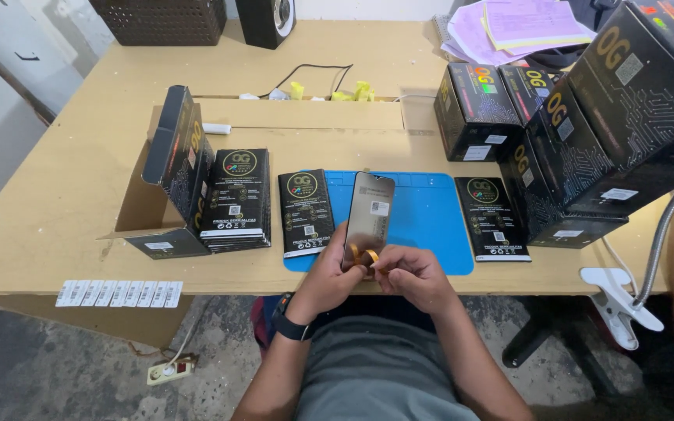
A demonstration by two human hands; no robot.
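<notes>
My left hand (329,277) grips the lower edge of a phone display panel (372,209), held upright over the near edge of a blue work mat (431,214). My right hand (415,273) pinches the orange flex ribbon (366,256) at the panel's bottom. A black watch sits on my left wrist. One flat black packet (304,210) lies left of the panel on the mat, another (493,218) to the right.
A stack of black packets (235,199) sits beside an open black box (177,156) on a cardboard lid. Several larger black boxes (571,132) are piled at right. A strip of white labels (118,293) lies at the table's front edge, a clamp lamp (622,300) at right.
</notes>
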